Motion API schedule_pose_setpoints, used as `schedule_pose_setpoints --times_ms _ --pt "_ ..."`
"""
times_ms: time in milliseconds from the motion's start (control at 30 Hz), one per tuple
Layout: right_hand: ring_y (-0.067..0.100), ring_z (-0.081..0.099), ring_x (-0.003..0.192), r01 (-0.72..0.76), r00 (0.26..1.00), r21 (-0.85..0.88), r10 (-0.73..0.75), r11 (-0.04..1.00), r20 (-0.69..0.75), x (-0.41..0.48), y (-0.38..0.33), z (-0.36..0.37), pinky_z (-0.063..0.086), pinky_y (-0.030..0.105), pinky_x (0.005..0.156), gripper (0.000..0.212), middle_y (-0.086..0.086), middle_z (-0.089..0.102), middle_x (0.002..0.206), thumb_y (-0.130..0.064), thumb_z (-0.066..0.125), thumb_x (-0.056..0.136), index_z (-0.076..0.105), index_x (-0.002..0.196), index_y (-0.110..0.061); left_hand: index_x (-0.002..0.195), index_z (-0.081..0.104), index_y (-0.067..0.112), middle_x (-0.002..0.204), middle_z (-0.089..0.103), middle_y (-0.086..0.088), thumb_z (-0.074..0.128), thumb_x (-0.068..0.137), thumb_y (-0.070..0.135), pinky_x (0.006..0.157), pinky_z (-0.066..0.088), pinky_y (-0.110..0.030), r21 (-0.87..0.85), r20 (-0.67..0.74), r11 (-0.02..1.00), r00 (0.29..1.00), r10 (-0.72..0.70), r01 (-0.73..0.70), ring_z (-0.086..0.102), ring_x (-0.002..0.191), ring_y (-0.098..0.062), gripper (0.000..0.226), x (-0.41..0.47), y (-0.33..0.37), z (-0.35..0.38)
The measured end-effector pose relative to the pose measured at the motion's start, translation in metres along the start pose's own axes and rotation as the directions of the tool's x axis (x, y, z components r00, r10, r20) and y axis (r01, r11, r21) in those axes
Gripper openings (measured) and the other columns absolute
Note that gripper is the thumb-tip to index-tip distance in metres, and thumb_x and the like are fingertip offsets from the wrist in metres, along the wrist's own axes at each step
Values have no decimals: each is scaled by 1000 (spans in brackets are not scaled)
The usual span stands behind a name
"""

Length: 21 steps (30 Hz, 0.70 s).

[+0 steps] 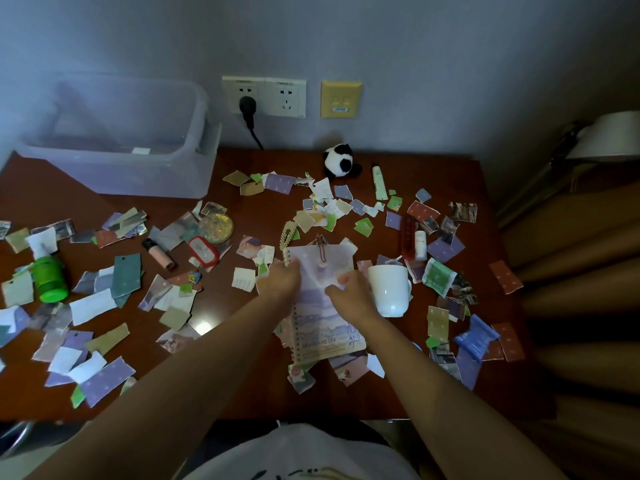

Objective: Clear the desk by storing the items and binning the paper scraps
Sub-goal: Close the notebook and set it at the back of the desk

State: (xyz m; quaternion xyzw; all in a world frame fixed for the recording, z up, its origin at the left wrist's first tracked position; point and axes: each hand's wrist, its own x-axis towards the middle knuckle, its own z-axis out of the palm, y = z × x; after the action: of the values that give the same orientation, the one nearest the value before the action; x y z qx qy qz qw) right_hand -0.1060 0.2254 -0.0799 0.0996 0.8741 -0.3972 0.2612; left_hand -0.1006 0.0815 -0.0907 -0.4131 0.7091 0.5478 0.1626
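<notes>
A spiral notebook (323, 327) with a pale purple cover lies in the middle of the dark wooden desk (242, 393). My left hand (280, 282) grips its top left edge by the spiral. My right hand (346, 296) holds its right side, fingers curled at the page edge. A white mug (389, 289) stands just right of my right hand. Torn paper scraps (93, 306) cover the desk on both sides. A clear plastic storage box (117, 133) sits at the back left.
A panda plush (339, 161) and a green tube (380, 183) lie at the back. A green jar (50, 278), a pink lipstick (159, 254), a red case (203, 251), a glitter disc (215, 226), a hair clip (288, 233) and a white bottle (420, 244) lie among the scraps.
</notes>
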Motion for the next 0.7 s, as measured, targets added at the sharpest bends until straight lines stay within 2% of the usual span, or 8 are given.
schedule_pose_setpoints --times_ms 67,167,267,333,467,567,633,700 --pt "34 52 110 -1 998 61 5 998 -63 -1 -7 -2 45 35 85 42 16 51 123 -19 64 85 47 120 -3 130 54 7 128 56 -18 32 76 66 103 42 -51 -64 7 998 1000 1 -1 51 118 -38 83 0 3 -5" --pt "31 54 101 15 991 197 11 980 -133 -3 -23 -7 42 31 75 46 14 52 120 -19 64 86 39 123 -6 128 53 1 126 55 -22 38 96 43 102 44 -49 -155 -26 988 1000 16 -20 53 116 -39 55 -8 16 -20" --pt "23 51 98 12 1000 257 -4 966 -30 -5 -44 -8 43 33 80 56 4 49 119 -29 60 90 32 134 -11 115 57 2 110 61 -19 42 95 38 93 50 -43 -221 -74 974 997 27 -43 59 101 -36 44 -8 25 -42" --pt "19 48 97 -13 997 257 -8 966 82 -5 -58 -5 37 31 80 51 0 49 114 -34 57 93 34 133 -14 105 58 6 107 62 -19 42 96 40 96 49 -49 -212 -87 976 995 39 -57 60 102 -37 38 -4 26 -60" --pt "20 54 100 -1 984 281 -49 960 170 -2 -83 16 44 35 87 36 1 59 111 -38 57 92 52 117 -13 112 60 0 105 61 -19 41 98 33 89 48 -46 -221 -199 970 978 62 -106 58 100 -37 40 1 31 -96" --pt "24 51 99 -37 969 240 -24 970 247 -7 -108 37 41 36 83 31 3 53 99 -36 50 93 50 114 -13 111 59 3 104 59 -16 40 100 30 76 40 -31 -253 -242 962 969 42 -105 52 90 -26 34 11 30 -127" --pt "26 55 96 -33 965 213 -24 977 261 -11 -126 54 42 34 80 32 7 57 99 -34 46 91 53 111 -10 111 58 3 102 58 -15 38 100 31 75 37 -29 -272 -252 957 967 32 -102 50 89 -24 36 18 25 -152" --pt "26 56 96 -7 966 179 -39 984 254 -12 -143 78 44 35 82 34 8 59 102 -35 45 89 53 110 -10 112 60 1 105 59 -18 39 100 32 76 41 -33 -294 -265 948 963 41 -121 53 89 -27 39 27 20 -181"
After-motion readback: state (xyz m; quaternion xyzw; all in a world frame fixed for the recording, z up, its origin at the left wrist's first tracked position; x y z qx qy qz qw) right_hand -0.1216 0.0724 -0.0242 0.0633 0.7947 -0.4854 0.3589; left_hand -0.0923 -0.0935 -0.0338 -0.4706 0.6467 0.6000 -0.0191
